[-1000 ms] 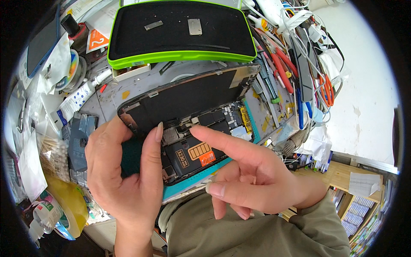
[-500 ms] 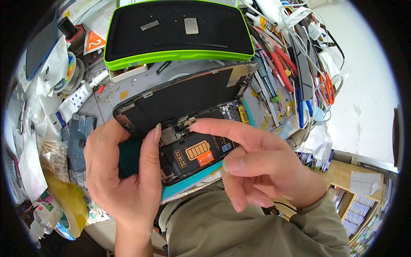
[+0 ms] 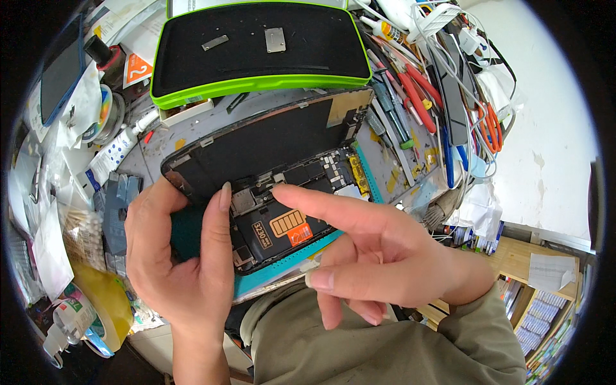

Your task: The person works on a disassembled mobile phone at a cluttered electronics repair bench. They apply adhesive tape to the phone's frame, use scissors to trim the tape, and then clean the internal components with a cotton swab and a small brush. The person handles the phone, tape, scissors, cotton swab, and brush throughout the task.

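Note:
An opened smartphone [image 3: 314,172] lies on a teal pad [image 3: 260,273], its circuit boards and black battery [image 3: 256,239] exposed. Its screen panel [image 3: 256,138] stands tilted up along the far long side, dark inner face toward me. At the panel's left end, my left hand [image 3: 183,256] grips the edge, thumb in front and fingers behind. My right hand [image 3: 391,250] reaches over the phone from the right, index finger stretched out. That fingertip rests on or just above the small connectors beside the battery. Thumb and other fingers are apart and hold nothing.
Beyond the phone sits a green-rimmed black tray [image 3: 256,51] with small metal plates. Pliers [image 3: 417,99], screwdrivers and white cables crowd the right. A solder spool [image 3: 109,115], a glue tube [image 3: 119,151] and yellow tape [image 3: 106,308] lie left. A wooden shelf [image 3: 507,253] stands lower right.
The scene has shifted slightly left in the view. My right thumb and curled fingers have dropped lower, farther from the phone. The index fingertip stays by the connectors; my left hand keeps its grip.

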### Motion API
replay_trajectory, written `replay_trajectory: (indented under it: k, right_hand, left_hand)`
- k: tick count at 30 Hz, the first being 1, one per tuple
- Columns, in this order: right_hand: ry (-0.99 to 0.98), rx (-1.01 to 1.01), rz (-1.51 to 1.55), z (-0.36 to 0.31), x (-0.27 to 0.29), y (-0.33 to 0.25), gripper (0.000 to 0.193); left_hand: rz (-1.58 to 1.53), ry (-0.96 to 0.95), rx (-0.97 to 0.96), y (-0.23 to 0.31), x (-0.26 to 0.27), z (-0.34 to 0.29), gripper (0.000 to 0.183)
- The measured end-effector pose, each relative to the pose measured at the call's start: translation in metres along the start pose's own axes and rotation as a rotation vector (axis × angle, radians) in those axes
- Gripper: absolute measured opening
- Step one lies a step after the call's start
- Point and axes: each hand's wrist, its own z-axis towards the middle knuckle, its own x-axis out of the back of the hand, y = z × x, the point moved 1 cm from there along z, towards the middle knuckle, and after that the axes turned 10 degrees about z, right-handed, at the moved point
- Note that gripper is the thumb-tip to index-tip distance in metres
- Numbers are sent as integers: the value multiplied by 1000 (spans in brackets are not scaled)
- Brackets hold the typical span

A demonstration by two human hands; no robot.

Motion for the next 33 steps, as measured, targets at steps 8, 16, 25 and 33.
replay_trajectory:
  k: [8, 16, 25, 33]
  right_hand:
    - [55, 23, -315, 0, -3, -2, 80]
    - [76, -105, -240, 8, 1, -13, 76]
    - [137, -63, -251, 6, 1, -15, 70]
    - [120, -103, -161, 7, 6, -21, 67]
  left_hand:
    - [3, 5, 2, -2, -2, -1, 30]
    - [14, 0, 3, -2, -1, -1, 29]
    - [-12, 18, -7, -1, -2, 0, 27]
    - [4, 4, -4, -2, -2, 1, 26]
